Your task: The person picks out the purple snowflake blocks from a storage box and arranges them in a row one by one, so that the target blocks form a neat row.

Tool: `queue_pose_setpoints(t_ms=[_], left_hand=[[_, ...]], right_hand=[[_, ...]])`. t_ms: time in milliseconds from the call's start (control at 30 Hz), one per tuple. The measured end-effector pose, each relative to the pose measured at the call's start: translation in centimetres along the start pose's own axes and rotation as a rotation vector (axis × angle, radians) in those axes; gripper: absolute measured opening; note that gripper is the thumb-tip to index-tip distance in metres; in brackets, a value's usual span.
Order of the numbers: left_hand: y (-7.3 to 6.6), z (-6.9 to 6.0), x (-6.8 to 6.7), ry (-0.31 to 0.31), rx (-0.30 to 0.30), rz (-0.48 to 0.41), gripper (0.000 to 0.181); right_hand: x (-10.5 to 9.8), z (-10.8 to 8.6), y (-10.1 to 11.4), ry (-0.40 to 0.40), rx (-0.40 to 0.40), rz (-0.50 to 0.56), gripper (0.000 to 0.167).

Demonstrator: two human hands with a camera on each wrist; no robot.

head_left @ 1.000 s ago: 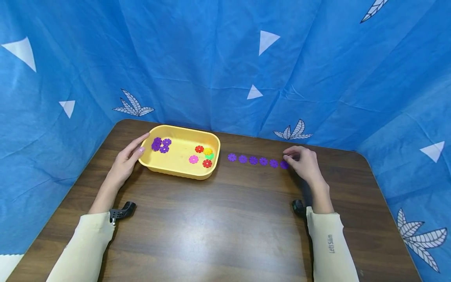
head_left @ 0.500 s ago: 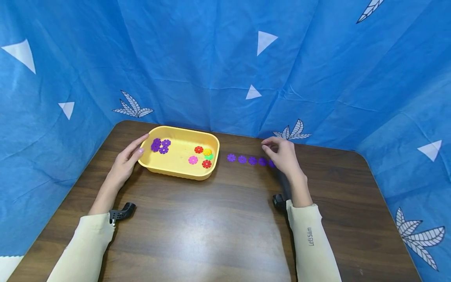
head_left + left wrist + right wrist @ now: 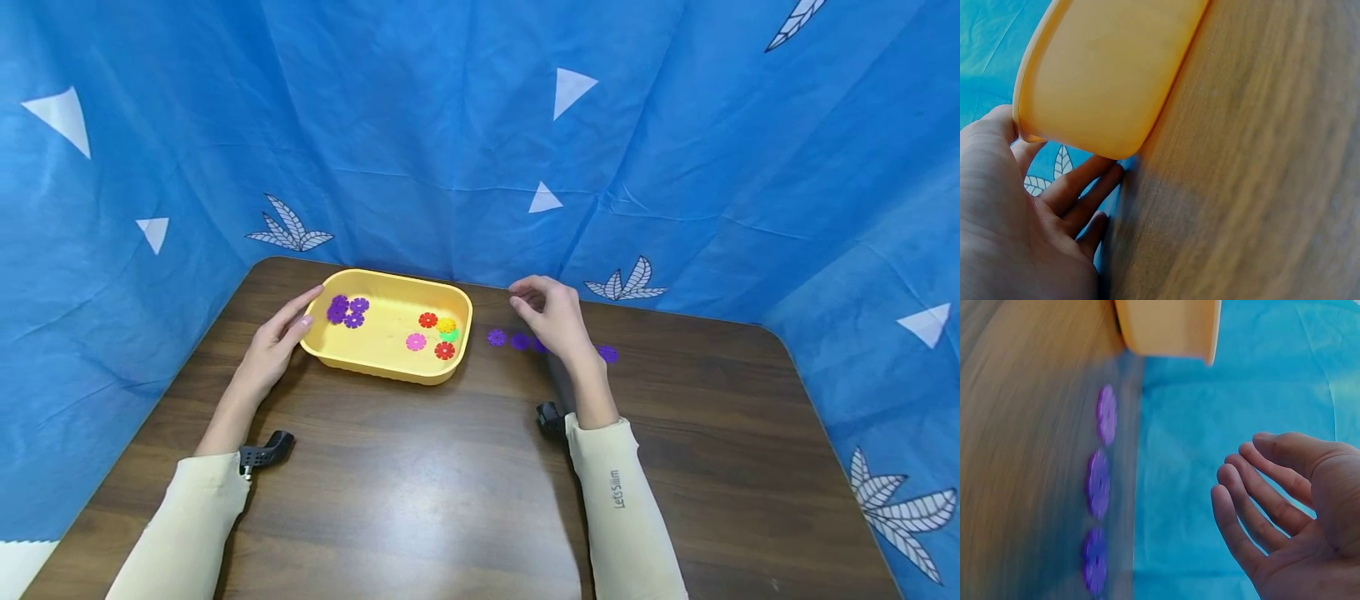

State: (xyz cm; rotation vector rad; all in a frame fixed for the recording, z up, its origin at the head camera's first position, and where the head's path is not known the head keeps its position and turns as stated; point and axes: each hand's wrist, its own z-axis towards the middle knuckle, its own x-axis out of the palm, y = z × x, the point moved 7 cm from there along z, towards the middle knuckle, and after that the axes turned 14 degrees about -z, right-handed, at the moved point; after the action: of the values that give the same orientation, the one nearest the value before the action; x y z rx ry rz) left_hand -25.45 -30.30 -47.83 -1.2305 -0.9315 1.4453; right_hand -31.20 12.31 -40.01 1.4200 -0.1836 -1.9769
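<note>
A yellow plastic tray (image 3: 386, 372) stands at the back left of the table. My left hand (image 3: 273, 342) holds its left end, thumb over the rim and fingers against the outer wall. Several purple notched discs (image 3: 354, 320) lie inside at the left. At its right are red discs (image 3: 444, 351), a pink disc (image 3: 416, 342), a yellow disc (image 3: 446, 325) and a green disc (image 3: 450, 335). Right of the tray runs a row of purple discs (image 3: 497, 337), partly hidden by my right hand (image 3: 555, 317). That hand hovers above the row with loosely bent fingers, nothing between them.
The brown wooden table (image 3: 420, 475) reaches back to a blue cloth (image 3: 420, 150) with white triangles and leaf prints. Black wrist-camera mounts stick out from the left cuff (image 3: 267, 451) and the right cuff (image 3: 551, 421).
My right hand has let go of the purple disc at the row's right end and moved left toward the tray, above the row. The left hand stays on the tray.
</note>
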Motion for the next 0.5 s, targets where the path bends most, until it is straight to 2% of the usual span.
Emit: queue_pose_setpoints(t_ms=[133,367,500], left_hand=[[0.0,0.1,0.1,-0.001,0.008,0.001,0.049],[0.2,0.3,0.1,-0.01,-0.019,-0.002,0.049],[0.2,0.2,0.1,-0.009,-0.008,-0.015,0.049]], right_hand=[[0.7,0.5,1.2,0.002,-0.011,0.032,0.015],[2.4,1.5,3.3,0.028,-0.021,0.059,0.015],[3.6,2.1,4.8,0.049,-0.037,0.067,0.017]])
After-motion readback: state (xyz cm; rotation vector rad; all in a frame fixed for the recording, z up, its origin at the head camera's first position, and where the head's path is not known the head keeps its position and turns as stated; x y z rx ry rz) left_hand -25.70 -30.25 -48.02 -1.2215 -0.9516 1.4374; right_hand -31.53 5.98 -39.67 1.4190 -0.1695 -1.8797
